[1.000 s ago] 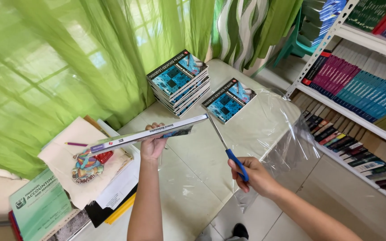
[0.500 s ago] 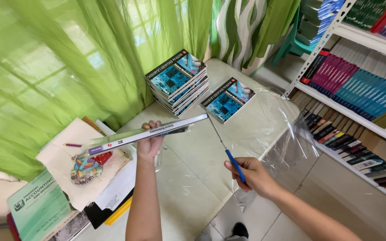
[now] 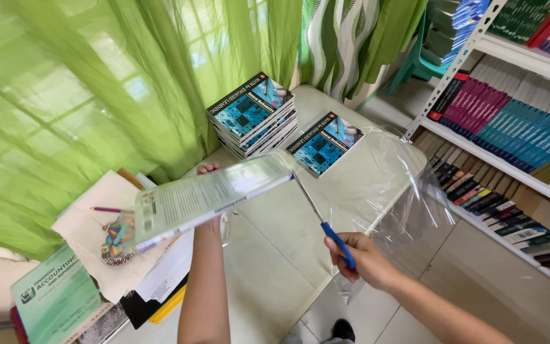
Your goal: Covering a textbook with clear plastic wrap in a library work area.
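**Book raised in one hand, scissors in the other**

The left hand point(image 3: 210, 171) grips a paperback book point(image 3: 208, 196) from beneath, back cover up, tilted above the table point(image 3: 275, 255). The right hand point(image 3: 361, 258) is closed round blue-handled scissors point(image 3: 323, 220), whose blades touch the book's corner. Clear plastic sheet point(image 3: 389, 185) drapes off the table. A stack of books point(image 3: 253, 114) sits beyond; shelves point(image 3: 510, 121) hold more books.

Our left hand point(image 3: 209, 172) lifts a book point(image 3: 208, 197) flat above the table point(image 3: 275, 255), while our right hand point(image 3: 361, 258) grips blue-handled scissors point(image 3: 326, 223) near clear plastic wrap point(image 3: 396, 191). Farther off sits a stack of books point(image 3: 253, 114), with a single book point(image 3: 324, 143) to its right.
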